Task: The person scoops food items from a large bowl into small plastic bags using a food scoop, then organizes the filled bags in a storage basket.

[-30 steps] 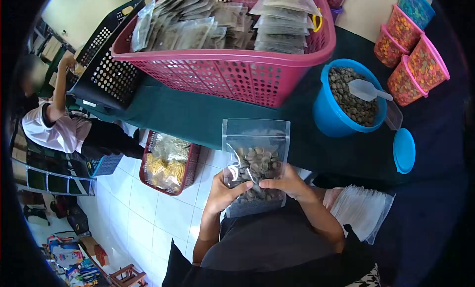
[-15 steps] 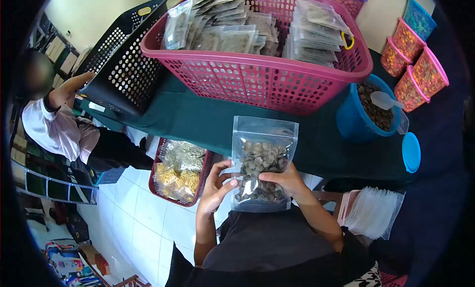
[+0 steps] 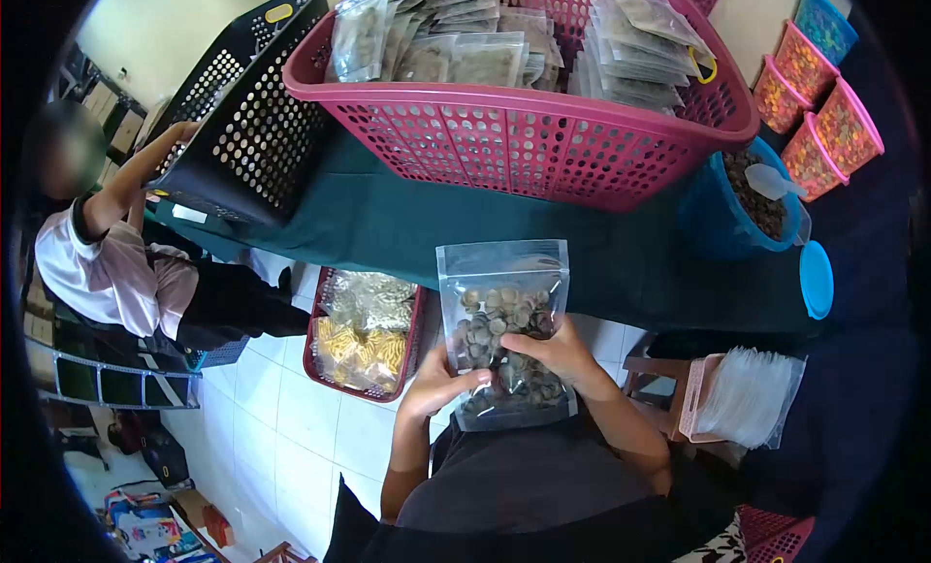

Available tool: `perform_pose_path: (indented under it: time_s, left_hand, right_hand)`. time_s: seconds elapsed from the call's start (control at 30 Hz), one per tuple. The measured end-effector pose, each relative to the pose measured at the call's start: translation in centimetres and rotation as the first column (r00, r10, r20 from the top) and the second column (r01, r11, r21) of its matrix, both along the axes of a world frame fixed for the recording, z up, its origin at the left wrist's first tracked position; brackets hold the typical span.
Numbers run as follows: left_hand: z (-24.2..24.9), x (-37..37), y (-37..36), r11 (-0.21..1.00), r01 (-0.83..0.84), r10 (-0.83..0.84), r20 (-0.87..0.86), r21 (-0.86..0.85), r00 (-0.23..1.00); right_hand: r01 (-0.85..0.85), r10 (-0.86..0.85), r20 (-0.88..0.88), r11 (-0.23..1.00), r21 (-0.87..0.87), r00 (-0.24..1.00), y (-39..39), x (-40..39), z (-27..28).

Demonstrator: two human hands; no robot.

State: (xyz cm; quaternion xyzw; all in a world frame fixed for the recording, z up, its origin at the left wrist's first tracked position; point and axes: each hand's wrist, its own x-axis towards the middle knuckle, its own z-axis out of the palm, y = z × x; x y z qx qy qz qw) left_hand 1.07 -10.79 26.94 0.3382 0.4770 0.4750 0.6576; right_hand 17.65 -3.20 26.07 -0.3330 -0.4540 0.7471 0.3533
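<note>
Far left, a co-worker (image 3: 116, 272) is reaching to the black basket (image 3: 262, 160), which is sitting at the worktop's (image 3: 373, 219) left end. Next along, the pink basket (image 3: 504, 141) is standing towards the far edge, its tall sides probably stopping the packets (image 3: 490, 59) from sliding out. My left hand (image 3: 433, 388) is gripping the lower left side of the clear pouch (image 3: 495, 313), which is hovering just off the near edge, zip end away from my body. The right hand (image 3: 564, 354) is gripping its other side, thumb pressing the front, so I guess they're sharing the weight. Towards the right end, the scoop (image 3: 773, 182) is resting in the blue tub (image 3: 722, 219), handle poking over the rim, likely for easy grabbing.
</note>
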Motion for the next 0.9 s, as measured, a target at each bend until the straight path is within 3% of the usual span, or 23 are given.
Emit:
perform_pose_path:
  time_s: [0.07, 0.13, 0.2, 0.27, 0.57, 0.6, 0.67, 0.7, 0.8, 0.87, 0.9]
  left_hand:
    - [-0.3, 0.6, 0.3, 0.997, 0.048, -0.049, -0.012, -0.054, 0.999]
    - [-1.0, 1.4, 0.6, 0.994, -0.028, 0.032, 0.035, -0.109, 0.999]
    - [-1.5, 2.6, 1.0, 0.981, -0.153, 0.177, 0.234, -0.116, 0.956]
    - [-1.2, 3.8, 1.4, 0.965, -0.242, 0.262, 0.299, -0.104, 0.918]
    - [-0.5, 8.5, 2.1, 0.927, -0.373, 0.371, 0.048, 0.035, 0.927]
    - [-0.4, 9.0, 2.2, 0.913, -0.407, 0.406, 0.039, 0.03, 0.913]
    - [-0.5, 9.5, 2.0, 0.914, -0.405, 0.404, 0.068, 0.009, 0.912]
    - [-0.2, 9.7, 2.0, 0.939, -0.344, 0.345, 0.071, -0.03, 0.936]
    - [0.1, 11.3, 2.0, 0.981, -0.194, 0.194, -0.001, -0.006, 0.981]
    - [-0.3, 11.8, 2.1, 0.982, -0.185, 0.185, 0.002, -0.034, 0.983]
    - [0.0, 12.1, 2.2, 0.972, -0.23, 0.233, 0.077, -0.048, 0.969]
  right_hand:
    - [-0.025, 0.024, 0.028, 0.999, 0.026, 0.999, 0.0, 0.7, -0.5]
    - [0.051, -0.052, -0.007, 0.991, -0.121, 0.999, 0.1, 1.9, -0.9]
    - [0.092, -0.105, -0.058, 0.976, -0.199, 0.993, 0.5, 3.4, 1.0]
    - [-0.223, 0.224, 0.021, 0.975, -0.021, 0.974, 1.3, 5.7, -0.1]
    - [-0.143, 0.089, 0.322, 0.979, 0.146, 0.942, 2.7, 10.0, -0.8]
    - [-0.151, 0.096, 0.321, 0.977, 0.149, 0.942, 2.9, 10.4, -0.8]
    - [-0.114, 0.107, 0.103, 0.991, 0.066, 0.989, 3.3, 10.9, -0.5]
    - [-0.176, 0.176, 0.052, 0.984, -0.017, 0.983, 3.6, 11.2, -0.6]
    - [-0.23, 0.232, -0.102, 0.973, 0.026, 0.967, 3.7, 11.1, -0.1]
    - [-0.316, 0.316, -0.017, 0.948, 0.026, 0.949, 4.6, 12.2, -0.3]
    - [-0.277, 0.278, 0.0, 0.957, -0.085, 0.961, 5.3, 12.8, -0.2]
